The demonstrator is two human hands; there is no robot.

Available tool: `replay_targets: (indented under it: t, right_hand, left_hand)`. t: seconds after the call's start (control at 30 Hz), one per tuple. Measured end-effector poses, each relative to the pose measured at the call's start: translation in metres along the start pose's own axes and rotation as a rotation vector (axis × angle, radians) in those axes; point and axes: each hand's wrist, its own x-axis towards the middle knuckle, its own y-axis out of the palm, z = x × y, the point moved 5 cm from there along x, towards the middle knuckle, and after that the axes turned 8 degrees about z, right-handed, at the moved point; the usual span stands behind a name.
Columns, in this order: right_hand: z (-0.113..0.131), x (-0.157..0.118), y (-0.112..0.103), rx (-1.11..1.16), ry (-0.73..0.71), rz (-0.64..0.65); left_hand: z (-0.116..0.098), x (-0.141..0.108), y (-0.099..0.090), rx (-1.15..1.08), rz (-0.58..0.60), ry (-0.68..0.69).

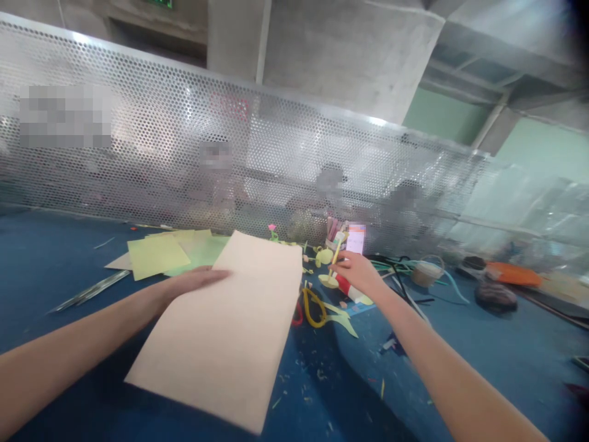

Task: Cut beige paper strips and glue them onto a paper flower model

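A large sheet of cream paper is tilted up over the table in front of me. My left hand grips its left edge, with some of the fingers hidden. At the right, my right hand is closed in a pinch around a thin yellow stick, which has a pale yellow round disc at its lower end. Just below that hand lies a red and white tube-like thing. Yellow-handled scissors rest by the sheet's right edge, beside a red loop partly covered by the paper.
Yellow and green paper sheets lie at the left, near thin metal strips. A lit phone stands before the perforated metal screen. Rightward are a small bucket and an orange item. Scraps litter the blue table.
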Motion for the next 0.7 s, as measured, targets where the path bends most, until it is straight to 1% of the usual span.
replay_targets:
  t: [0.03, 0.13, 0.23, 0.3, 0.4, 0.5, 0.6, 0.7]
  right_hand:
    - [0.001, 0.006, 0.005, -0.003, 0.000, -0.006]
    - [0.005, 0.018, 0.019, -0.036, 0.001, -0.006]
    - [0.003, 0.024, 0.028, -0.081, 0.020, 0.001]
    - [-0.002, 0.025, 0.031, -0.111, 0.046, -0.006]
    - [-0.009, 0.026, 0.034, -0.161, 0.078, -0.017]
    - [-0.013, 0.026, 0.034, -0.196, 0.070, -0.016]
    - [-0.013, 0.024, 0.029, -0.206, 0.051, -0.027]
    - [-0.013, 0.017, 0.020, -0.237, 0.077, -0.063]
  left_hand:
    - [0.003, 0.002, 0.001, 0.047, 0.059, -0.047]
    - [0.006, 0.003, -0.005, 0.156, 0.169, -0.118]
    - [0.002, -0.001, -0.014, 0.215, 0.280, -0.142]
    - [-0.002, -0.004, -0.020, 0.268, 0.327, -0.146]
    - [-0.006, -0.006, -0.031, 0.323, 0.295, -0.158]
    - [-0.007, -0.003, -0.040, 0.309, 0.243, -0.152]
    - [-0.008, -0.003, -0.045, 0.288, 0.205, -0.162]
    - [-0.014, -0.007, -0.047, 0.258, 0.150, -0.137]
